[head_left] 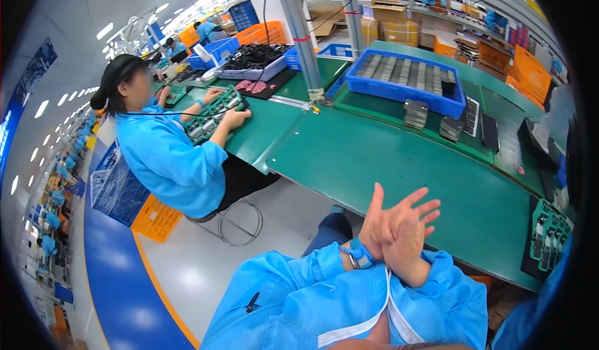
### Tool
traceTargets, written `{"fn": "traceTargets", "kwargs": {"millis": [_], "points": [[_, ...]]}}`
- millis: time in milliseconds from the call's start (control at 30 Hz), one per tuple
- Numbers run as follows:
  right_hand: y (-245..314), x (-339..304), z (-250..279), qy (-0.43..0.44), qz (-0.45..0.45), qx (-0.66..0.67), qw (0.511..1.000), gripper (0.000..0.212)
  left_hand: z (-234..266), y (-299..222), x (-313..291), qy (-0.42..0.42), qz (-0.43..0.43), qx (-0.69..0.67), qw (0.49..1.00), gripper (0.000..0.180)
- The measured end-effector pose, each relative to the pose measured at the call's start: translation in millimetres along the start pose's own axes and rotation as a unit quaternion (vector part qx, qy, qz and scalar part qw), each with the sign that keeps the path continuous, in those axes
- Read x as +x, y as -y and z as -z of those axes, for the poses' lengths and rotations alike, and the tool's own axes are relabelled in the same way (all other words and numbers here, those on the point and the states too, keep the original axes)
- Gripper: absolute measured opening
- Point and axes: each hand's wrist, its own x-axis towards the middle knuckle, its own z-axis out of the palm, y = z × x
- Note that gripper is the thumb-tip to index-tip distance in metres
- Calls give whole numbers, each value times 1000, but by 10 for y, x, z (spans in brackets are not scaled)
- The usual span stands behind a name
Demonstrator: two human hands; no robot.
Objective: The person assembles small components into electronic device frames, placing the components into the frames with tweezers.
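Observation:
My left hand [372,228] is over the near edge of the green workbench [374,156], its thumb up and its fingers spread toward the right. A blue wrist strap [359,254] and a metal bracelet circle its wrist. Across it lies my right hand [405,250], whose fingers appear wrapped around the left hand near the palm. Neither hand holds an object. Farther back on the bench are two stacks of grey metal plates [416,114].
A blue tray [405,92] of grey blocks stands at the back. At the right edge lies a green fixture [550,234] on a black mat. A metal post [299,35] rises from the bench. To the left, a seated co-worker [165,153] holds a green board fixture [215,116].

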Motion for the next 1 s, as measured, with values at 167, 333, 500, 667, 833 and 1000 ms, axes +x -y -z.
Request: {"fn": "traceTargets", "kwargs": {"millis": [167,333,500,667,833,1000], "points": [[224,116,-117,62,-16,72,995,48,-5,-53,-43,5,-14,-13,1000,96],[95,53,66,58,-44,83,994,48,-71,-58,-69,2,-22,-10,1000,91],[-511,131,270,72,-38,45,996,45,28,-9,-40,-8,24,-15,1000,93],[-650,117,328,88,-8,-56,995,55,0,63,9,8,49,4,999,94],[19,-29,187,64,-23,75,995,48,-1,-1,-17,-54,12,-4,998,96],[199,-41,5,63,-7,30,998,48,-69,113,-32,10,26,20,999,93]]}}
